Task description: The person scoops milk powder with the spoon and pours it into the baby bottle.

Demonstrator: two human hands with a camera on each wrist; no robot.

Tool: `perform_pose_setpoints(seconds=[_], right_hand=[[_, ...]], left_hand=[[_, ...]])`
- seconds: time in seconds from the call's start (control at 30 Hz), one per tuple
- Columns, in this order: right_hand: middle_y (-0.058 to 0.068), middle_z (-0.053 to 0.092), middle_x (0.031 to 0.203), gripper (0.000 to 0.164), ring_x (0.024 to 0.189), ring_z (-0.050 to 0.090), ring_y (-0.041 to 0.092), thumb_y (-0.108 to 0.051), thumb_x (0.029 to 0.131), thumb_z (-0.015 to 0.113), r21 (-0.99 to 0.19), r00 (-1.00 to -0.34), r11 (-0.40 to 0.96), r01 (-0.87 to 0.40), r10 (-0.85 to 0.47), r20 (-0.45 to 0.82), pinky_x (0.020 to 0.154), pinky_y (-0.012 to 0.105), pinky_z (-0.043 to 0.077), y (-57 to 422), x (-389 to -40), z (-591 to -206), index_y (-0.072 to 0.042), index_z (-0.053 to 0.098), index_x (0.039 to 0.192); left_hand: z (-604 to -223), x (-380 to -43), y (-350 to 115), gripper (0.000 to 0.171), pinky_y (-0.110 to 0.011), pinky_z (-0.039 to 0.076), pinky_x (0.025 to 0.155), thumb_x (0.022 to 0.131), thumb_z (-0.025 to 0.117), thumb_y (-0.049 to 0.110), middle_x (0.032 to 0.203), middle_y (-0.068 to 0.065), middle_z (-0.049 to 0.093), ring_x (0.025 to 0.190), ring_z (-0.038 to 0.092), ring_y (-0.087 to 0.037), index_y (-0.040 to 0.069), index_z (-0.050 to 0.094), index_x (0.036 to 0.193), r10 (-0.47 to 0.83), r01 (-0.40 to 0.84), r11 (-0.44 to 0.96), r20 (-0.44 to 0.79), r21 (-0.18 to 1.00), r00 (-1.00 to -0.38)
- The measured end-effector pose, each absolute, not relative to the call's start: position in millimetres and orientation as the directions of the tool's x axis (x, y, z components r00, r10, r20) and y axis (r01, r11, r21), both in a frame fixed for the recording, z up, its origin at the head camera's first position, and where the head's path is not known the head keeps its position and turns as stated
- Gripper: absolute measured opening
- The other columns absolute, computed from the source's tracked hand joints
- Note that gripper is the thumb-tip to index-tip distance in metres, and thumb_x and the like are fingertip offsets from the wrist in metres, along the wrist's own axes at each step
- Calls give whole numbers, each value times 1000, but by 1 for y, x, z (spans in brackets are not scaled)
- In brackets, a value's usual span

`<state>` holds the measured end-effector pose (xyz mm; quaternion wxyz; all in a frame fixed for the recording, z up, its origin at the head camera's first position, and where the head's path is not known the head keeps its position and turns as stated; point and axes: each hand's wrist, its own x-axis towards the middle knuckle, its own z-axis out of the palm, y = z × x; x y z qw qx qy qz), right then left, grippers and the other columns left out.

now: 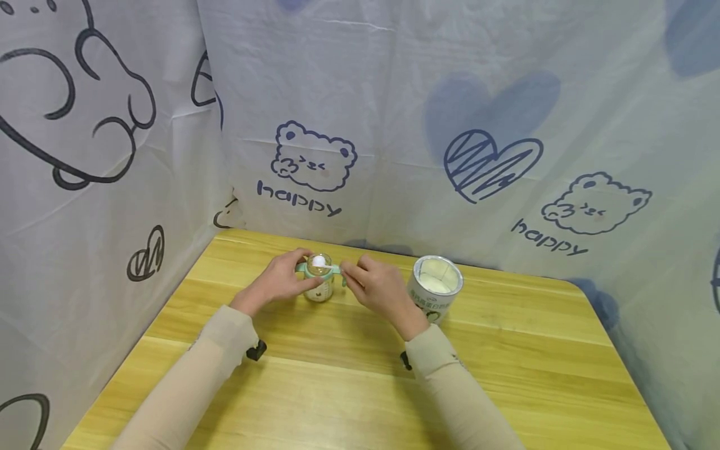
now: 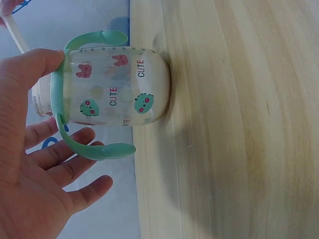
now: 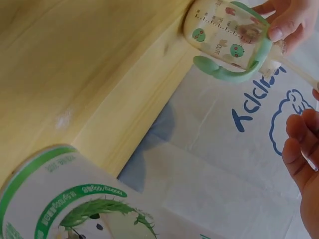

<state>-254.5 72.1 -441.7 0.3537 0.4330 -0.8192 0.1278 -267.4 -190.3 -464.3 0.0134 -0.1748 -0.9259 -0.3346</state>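
Note:
A clear baby bottle point(image 1: 318, 292) with mint-green side handles and CUTE print stands upright on the table, pale contents at its bottom in the left wrist view. My left hand point(image 1: 279, 276) holds it at the green collar, thumb point(image 2: 42, 64) on the near side, with other fingers spread behind a handle. A small white scoop point(image 1: 319, 261) heaped with white powder sits over the bottle's mouth. My right hand point(image 1: 379, 290) pinches the scoop's thin handle point(image 2: 19, 34) from the right. In the right wrist view, part of the right hand point(image 3: 305, 149) is out of frame.
To the right stands an uncovered milk powder can point(image 1: 430, 300), pale powder visible inside, close to my right wrist. Behind the wooden table point(image 1: 315, 387) hangs a white printed cloth point(image 1: 394, 125), with another stretch of it along the left side.

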Motion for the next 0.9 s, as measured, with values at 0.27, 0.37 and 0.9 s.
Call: perform_pose_setpoints(seconds=[0.27, 0.37, 0.9], right_hand=[[0, 60, 76, 12, 51, 45, 7, -18, 97, 77, 105, -380, 589, -801, -636, 672, 45, 18, 36, 72, -255, -443, -14, 80, 107], [2, 62, 76, 14, 51, 46, 7, -16, 96, 78, 43, -406, 594, -803, -600, 689, 45, 18, 37, 72, -255, -443, -11, 80, 109], [8, 61, 73, 21, 65, 50, 16, -13, 106, 62, -569, -733, 505, -649, -214, 646, 60, 24, 41, 71, -251, -429, -4, 77, 95]], left_hand=[[-464, -268, -190, 71, -54, 55, 107, 93, 78, 42, 136, -20, 67, 125, 65, -37, 4, 53, 148, 315, 330, 714, 138, 618, -939], [-464, -268, -190, 71, -54, 56, 106, 93, 78, 42, 135, -20, 67, 124, 65, -36, 4, 54, 148, 317, 330, 714, 135, 618, -939], [-460, -269, -190, 72, -56, 52, 111, 92, 79, 43, 138, -20, 66, 127, 63, -38, 5, 54, 146, 314, 305, 715, 101, 628, -944]])
